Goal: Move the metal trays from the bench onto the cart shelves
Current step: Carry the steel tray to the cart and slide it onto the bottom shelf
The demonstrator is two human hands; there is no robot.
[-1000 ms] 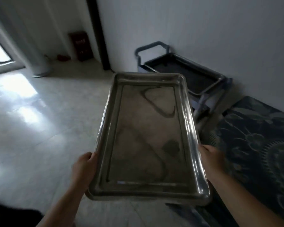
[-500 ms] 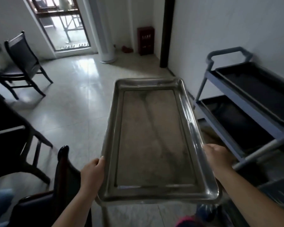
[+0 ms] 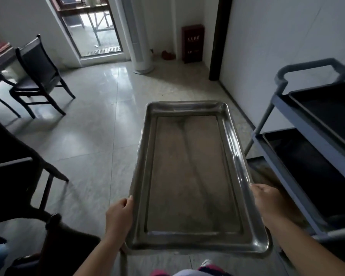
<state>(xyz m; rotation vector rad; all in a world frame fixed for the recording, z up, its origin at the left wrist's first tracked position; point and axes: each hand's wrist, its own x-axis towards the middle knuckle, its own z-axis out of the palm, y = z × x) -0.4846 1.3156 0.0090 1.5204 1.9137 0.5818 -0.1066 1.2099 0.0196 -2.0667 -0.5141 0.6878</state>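
Dining room: chairs [image 3: 38,76], tiled floor [image 3: 100,136]

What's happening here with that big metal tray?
A person is carrying an empty metal tray in both hands: the left hand grips its left rim and the right hand its right rim. The tray is in the air over the floor, not yet on the cart, which stands to the right by the wall with dark shelves.

Both forearms are bare from the bottom edge of the frame up to the wrists, with no sleeves, watch or bracelet showing. The left hand [image 3: 119,217] and right hand [image 3: 267,202] wear no gloves or rings. At the bottom edge, a pink and white shoe [image 3: 206,268] pokes into view.
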